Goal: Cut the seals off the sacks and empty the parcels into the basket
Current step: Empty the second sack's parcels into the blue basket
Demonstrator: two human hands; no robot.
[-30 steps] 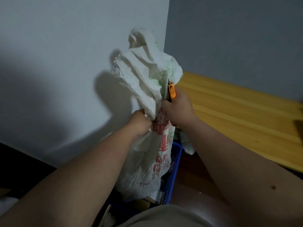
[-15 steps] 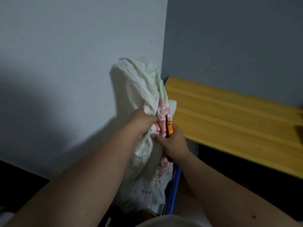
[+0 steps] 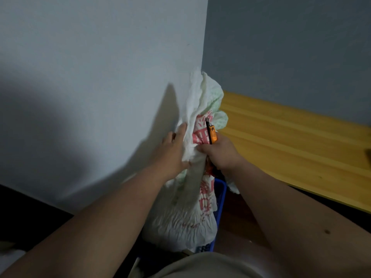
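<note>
A white woven sack [image 3: 186, 219] with red and green print stands upright in a blue basket [image 3: 219, 199], its crumpled top rising against the wall corner. My left hand [image 3: 173, 151] holds the sack's left side at the neck, fingers partly spread along the fabric. My right hand [image 3: 220, 155] grips the sack's neck together with an orange utility knife [image 3: 212, 133], whose blade end points up against the red print. The basket's inside is hidden by the sack.
A white wall [image 3: 100, 87] stands directly behind the sack on the left. A yellow wooden tabletop [image 3: 291, 141] runs along the grey wall on the right. Dark floor lies below at the left and under the table.
The sack's tall top has dropped and bunched lower. My right hand with the knife moved down from the upper folds to the neck, and my left hand's fingers have spread out along the fabric.
</note>
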